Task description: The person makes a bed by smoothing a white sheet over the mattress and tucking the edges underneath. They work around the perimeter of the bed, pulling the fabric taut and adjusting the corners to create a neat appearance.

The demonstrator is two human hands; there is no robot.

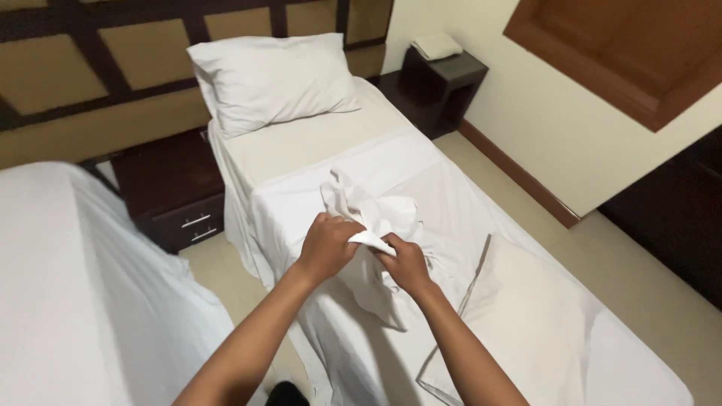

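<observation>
Lower folds of white cloth (368,218) lost against equally white bed sheet (451,195); fingertips of both hands buried in fabric, second bed (83,301) cut off at left edge. Left hand (329,244) curled tight around bunched edge of cloth, right hand (406,263) pinching same cloth just beside it, hands nearly touching. Cloth held bunched above mid-bed, below pillow (274,79).

Both forearms are bare, with no sleeve in view. The left hand (328,245) and right hand (407,263) wear no gloves. No ring, watch or band shows on either.
</observation>
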